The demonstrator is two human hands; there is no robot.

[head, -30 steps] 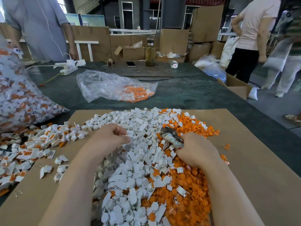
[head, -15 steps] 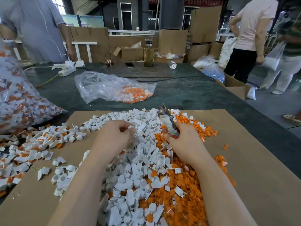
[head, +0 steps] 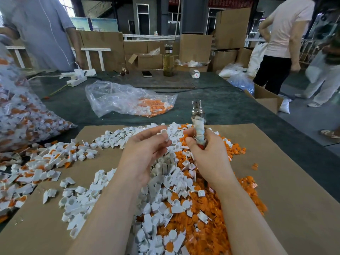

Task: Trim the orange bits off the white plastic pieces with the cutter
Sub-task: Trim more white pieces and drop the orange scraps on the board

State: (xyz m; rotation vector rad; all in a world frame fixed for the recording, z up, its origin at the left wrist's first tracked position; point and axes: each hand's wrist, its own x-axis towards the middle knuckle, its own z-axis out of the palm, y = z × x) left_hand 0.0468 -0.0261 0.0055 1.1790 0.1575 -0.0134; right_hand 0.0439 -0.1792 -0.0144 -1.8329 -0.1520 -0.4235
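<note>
My right hand grips the cutter by its cloth-wrapped handles, metal jaws pointing up and away. My left hand is raised beside it and pinches a small white plastic piece between thumb and fingertips. Both hands hover above a heap of white plastic pieces on a sheet of brown cardboard. Cut-off orange bits are piled to the right of the white ones. Untrimmed white-and-orange pieces lie spread at the left.
A big clear bag of untrimmed pieces bulges at the left edge. A half-empty plastic bag lies on the green table behind the cardboard. A bottle, a phone and a power strip sit farther back. People stand at far left and right.
Both hands have lifted off the pile. The right hand swung the cutter upright and higher. The left hand came up with a white piece pinched in its fingers.
</note>
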